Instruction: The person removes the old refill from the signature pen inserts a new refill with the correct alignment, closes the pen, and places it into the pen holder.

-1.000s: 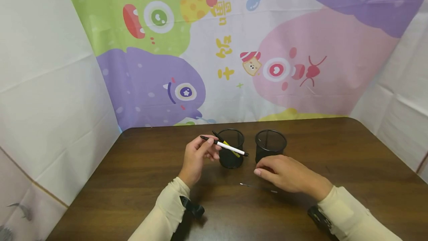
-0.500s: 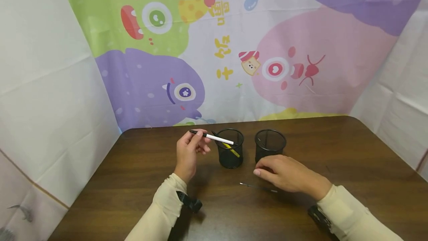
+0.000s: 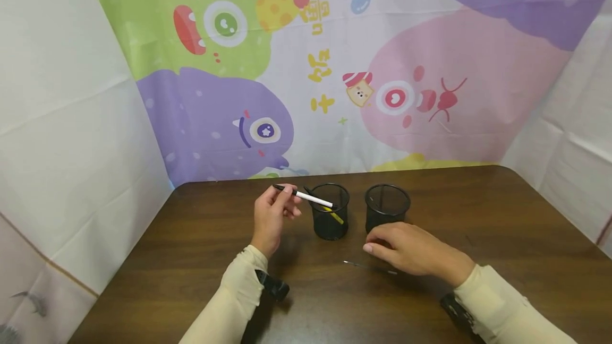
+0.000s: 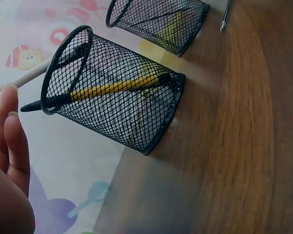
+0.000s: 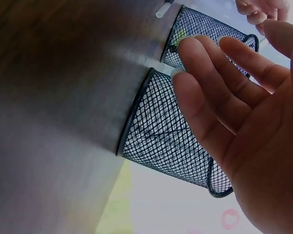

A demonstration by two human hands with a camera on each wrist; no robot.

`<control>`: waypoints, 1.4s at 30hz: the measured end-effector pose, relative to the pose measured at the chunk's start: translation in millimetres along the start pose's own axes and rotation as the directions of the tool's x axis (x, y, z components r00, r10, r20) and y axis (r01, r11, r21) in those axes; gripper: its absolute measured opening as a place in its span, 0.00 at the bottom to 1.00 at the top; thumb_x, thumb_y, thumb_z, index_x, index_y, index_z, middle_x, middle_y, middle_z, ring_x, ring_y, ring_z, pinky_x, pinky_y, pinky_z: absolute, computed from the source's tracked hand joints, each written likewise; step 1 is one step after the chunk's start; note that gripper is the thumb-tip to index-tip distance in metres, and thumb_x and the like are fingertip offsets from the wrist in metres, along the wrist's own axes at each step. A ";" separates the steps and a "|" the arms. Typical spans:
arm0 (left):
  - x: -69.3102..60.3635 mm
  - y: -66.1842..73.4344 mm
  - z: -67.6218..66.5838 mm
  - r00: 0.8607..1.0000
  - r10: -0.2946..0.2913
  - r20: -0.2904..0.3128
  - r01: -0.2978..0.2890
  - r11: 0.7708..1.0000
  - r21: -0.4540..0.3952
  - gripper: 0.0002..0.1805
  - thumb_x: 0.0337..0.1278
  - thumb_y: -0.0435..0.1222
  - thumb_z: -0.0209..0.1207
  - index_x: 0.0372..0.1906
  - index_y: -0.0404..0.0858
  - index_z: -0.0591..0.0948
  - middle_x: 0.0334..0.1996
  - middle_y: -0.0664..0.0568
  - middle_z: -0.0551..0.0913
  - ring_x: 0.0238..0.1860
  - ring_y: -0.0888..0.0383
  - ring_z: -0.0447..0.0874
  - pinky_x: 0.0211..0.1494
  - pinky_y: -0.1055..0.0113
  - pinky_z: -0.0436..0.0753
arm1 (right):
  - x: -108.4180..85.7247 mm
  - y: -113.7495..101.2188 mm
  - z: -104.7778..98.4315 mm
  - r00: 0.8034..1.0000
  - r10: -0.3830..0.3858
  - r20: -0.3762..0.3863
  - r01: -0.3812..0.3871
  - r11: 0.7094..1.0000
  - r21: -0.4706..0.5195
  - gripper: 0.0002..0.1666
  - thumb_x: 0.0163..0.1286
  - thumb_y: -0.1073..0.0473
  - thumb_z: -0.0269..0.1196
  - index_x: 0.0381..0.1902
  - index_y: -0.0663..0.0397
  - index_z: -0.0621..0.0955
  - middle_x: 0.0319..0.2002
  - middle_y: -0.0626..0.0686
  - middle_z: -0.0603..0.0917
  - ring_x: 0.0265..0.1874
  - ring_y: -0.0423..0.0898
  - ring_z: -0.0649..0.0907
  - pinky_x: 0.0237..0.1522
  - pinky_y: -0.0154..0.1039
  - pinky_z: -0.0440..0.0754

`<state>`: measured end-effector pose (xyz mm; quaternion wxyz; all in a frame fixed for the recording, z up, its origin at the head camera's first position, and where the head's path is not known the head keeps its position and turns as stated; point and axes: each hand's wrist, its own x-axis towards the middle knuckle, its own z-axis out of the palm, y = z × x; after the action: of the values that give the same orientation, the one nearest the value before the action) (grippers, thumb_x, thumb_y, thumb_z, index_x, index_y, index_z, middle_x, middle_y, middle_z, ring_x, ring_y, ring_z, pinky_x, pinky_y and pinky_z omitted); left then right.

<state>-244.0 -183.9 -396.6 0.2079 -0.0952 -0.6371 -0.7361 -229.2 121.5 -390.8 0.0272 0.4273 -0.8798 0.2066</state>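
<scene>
My left hand [image 3: 270, 219] pinches a white pen [image 3: 313, 198] with black ends between thumb and fingers. The pen slants down to the right, its lower black end at the mouth of the left black mesh pen cup [image 3: 323, 230]. Inside that cup leans a yellow pen [image 4: 112, 87] with black ends, one end poking above the rim. In front of the right mesh pen cup [image 3: 375, 221] hovers my right hand [image 3: 416, 248], fingers loosely bent and holding nothing. The right wrist view shows its fingers [image 5: 200, 105] overlapping both cups; contact cannot be told.
A thin pen refill [image 3: 365, 266] lies on the brown wooden table [image 3: 334, 307], just left of and below the right hand. Behind the table hangs a cartoon-printed cloth [image 3: 325, 137], and white cloth [image 3: 67, 121] encloses the sides.
My left hand has shifted left and slightly up with the white pen, drawing the lower end back to the left cup's mouth. The right hand has stayed put.
</scene>
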 end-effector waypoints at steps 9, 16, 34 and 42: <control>2.9 -4.9 4.2 0.999 -0.027 0.027 0.024 0.995 0.096 0.15 0.70 0.39 0.61 0.43 0.27 0.83 0.25 0.45 0.83 0.18 0.58 0.81 0.24 0.68 0.80 | 0.1 0.2 -0.1 1.000 0.002 -0.003 -0.002 1.000 -0.009 0.18 0.78 0.38 0.51 0.45 0.38 0.84 0.41 0.33 0.82 0.40 0.32 0.81 0.43 0.42 0.82; 2.4 -9.7 6.1 0.996 -0.049 0.070 0.036 0.985 0.171 0.12 0.67 0.38 0.63 0.44 0.32 0.85 0.20 0.47 0.78 0.17 0.57 0.79 0.23 0.68 0.80 | -0.2 0.1 0.4 1.000 0.005 -0.006 -0.005 1.000 -0.009 0.19 0.78 0.38 0.51 0.46 0.38 0.83 0.42 0.33 0.82 0.40 0.33 0.80 0.44 0.42 0.82; 1.7 -7.4 18.1 0.979 -0.148 0.139 0.095 0.938 0.333 0.11 0.66 0.40 0.64 0.39 0.34 0.87 0.17 0.50 0.75 0.18 0.55 0.76 0.25 0.66 0.79 | -1.9 -0.7 1.5 1.000 0.014 -0.006 -0.014 1.000 -0.002 0.17 0.78 0.39 0.52 0.46 0.37 0.83 0.40 0.33 0.79 0.38 0.31 0.79 0.41 0.39 0.81; -1.4 -9.3 17.7 0.989 -0.126 0.071 0.103 0.958 0.267 0.12 0.65 0.41 0.65 0.46 0.37 0.85 0.21 0.48 0.77 0.19 0.55 0.77 0.25 0.65 0.82 | -0.2 0.0 -1.1 0.999 -0.007 -0.032 0.006 1.000 -0.027 0.17 0.78 0.39 0.53 0.46 0.39 0.83 0.41 0.33 0.80 0.39 0.32 0.80 0.43 0.41 0.82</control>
<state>-248.9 -165.5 -402.4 0.1476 -0.0615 -0.7418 -0.6513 -229.1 122.1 -389.8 0.0477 0.4264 -0.8806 0.2013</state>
